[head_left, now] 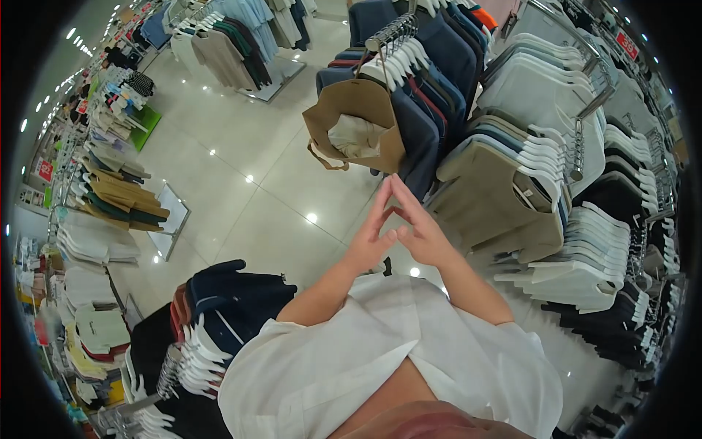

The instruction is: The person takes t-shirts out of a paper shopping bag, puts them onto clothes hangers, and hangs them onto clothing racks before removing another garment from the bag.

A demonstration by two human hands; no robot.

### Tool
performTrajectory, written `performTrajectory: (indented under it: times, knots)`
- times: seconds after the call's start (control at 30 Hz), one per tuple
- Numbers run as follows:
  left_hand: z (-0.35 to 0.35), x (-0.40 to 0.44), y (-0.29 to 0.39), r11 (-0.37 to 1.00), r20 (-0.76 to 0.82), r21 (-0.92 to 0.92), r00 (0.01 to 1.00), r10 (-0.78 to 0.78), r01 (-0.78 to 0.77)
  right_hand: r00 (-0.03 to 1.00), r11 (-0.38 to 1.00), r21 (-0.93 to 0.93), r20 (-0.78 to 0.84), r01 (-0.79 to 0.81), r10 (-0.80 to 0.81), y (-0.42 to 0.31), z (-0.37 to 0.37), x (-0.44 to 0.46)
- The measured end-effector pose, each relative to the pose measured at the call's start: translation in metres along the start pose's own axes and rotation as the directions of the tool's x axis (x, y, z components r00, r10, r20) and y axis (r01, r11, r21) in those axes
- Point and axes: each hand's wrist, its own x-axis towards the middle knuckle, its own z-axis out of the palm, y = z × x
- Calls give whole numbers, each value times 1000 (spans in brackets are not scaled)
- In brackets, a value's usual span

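Note:
My left hand [369,238] and my right hand [422,235] are held up in front of my white shirt [380,329]. Their straight fingers meet at the tips, while the palms stay apart with a gap between them. Neither one holds anything. Just beyond the fingertips hangs a brown paper bag [396,143] on a clothes rack, with pale cloth [352,137] inside. To the right of my hands is a brown long-sleeved top [493,192] on a white hanger, at the front of a row of tops.
Dark jackets [446,51] hang behind the bag. White hangers with pale tops [578,260] line the right side. A navy garment [238,300] hangs on a rack at lower left. Shiny floor tiles [248,212] run between the racks, with more clothing along the left.

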Motion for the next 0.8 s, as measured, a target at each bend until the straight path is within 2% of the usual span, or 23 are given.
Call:
performTrajectory:
  times: [0.03,0.13,0.23,0.43,0.73,0.8]
  knots:
    - [-13,1,2,1000,0,-3,1000,-7,7,1000,999,-54,27,1,1,2,5,10]
    - [-44,6,18,1000,-29,5,999,-26,26,998,993,106,-30,-52,56,-1,31,38]
    - [-72,7,17,999,-26,24,999,-24,24,999,997,-79,39,14,-11,10,36,63]
    - [-105,16,16,1000,-149,-2,988,-26,26,984,994,-109,172,-27,46,25,41,107]
    - [-156,65,25,982,-174,165,983,-62,91,981,994,95,183,54,-70,64,32,182]
    - [-167,78,21,970,-222,205,971,-85,131,991,991,136,134,3,-22,73,28,195]
